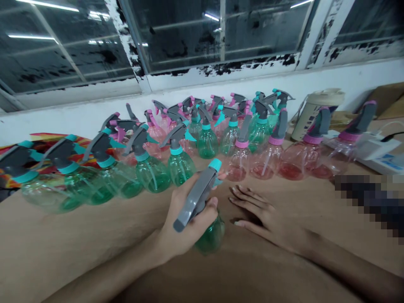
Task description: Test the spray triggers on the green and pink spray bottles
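My left hand is wrapped round the neck of a green spray bottle with a grey trigger head and a turquoise nozzle tip. The bottle leans a little, its nozzle pointing away from me. Part of its collar and trigger is hidden by my fingers. To the right, my right hand is held palm down at the tabletop, fingers stretched out and holding nothing. Just beyond my left hand stands another green spray bottle. A pink spray bottle with a pink collar stands beyond my right hand.
Several green spray bottles line the left, with several pink ones on the right and more behind. A beige flask, a white device and a cardboard box stand at back right. Patterned cloth lies behind the left bottles.
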`<state>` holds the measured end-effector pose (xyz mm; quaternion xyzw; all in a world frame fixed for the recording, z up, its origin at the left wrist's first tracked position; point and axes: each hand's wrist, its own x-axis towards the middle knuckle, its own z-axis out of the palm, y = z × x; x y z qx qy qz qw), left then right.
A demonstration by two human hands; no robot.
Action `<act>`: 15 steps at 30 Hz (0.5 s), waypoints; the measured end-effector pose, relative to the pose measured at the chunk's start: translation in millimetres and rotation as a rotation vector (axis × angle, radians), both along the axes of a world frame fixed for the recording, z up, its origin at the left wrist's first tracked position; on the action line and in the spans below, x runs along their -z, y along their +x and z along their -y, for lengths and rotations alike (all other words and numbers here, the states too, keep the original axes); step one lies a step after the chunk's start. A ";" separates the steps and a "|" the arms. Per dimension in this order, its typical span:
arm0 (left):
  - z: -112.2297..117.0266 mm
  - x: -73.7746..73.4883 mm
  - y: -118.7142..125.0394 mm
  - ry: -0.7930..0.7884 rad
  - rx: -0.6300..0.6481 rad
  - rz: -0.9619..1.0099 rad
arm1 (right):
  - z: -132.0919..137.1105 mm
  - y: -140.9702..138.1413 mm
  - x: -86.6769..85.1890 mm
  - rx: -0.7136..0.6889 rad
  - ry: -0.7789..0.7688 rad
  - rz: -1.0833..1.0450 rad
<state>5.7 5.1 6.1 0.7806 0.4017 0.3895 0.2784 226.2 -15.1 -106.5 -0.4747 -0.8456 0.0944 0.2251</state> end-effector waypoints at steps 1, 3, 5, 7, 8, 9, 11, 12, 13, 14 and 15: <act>-0.4 -0.5 0.0 -0.007 0.015 0.003 | 0.1 0.0 0.3 -0.001 0.000 0.002; -1.5 -1.5 -0.3 -0.012 0.048 0.005 | 0.2 0.1 1.0 -0.003 -0.001 0.012; -2.4 -2.1 -0.7 -0.006 0.071 -0.001 | 0.3 0.2 1.6 -0.001 0.004 0.007; -3.0 -2.1 -1.0 0.014 0.090 0.004 | 0.4 0.2 1.8 0.003 0.006 -0.008; -3.1 -1.9 -1.0 0.026 0.097 0.008 | 0.5 0.1 1.6 0.005 0.006 -0.014; -3.1 -1.8 -1.0 0.038 0.101 0.014 | 0.6 0.0 1.3 0.006 0.004 -0.016; -2.9 -1.6 -1.0 0.054 0.103 0.024 | 0.8 -0.2 0.6 0.004 0.000 -0.016; -2.7 -1.7 -1.1 0.055 0.099 0.025 | 0.8 -0.3 0.2 0.002 -0.001 -0.016; -2.6 -2.0 -1.4 0.056 0.095 0.024 | 0.8 -0.3 -0.1 -0.002 -0.001 -0.017; -2.5 -2.4 -1.8 0.060 0.089 0.022 | 0.7 -0.3 -0.3 -0.004 0.000 -0.020; -2.4 -2.8 -2.3 0.064 0.087 0.018 | 0.7 -0.3 -0.6 -0.005 0.001 -0.022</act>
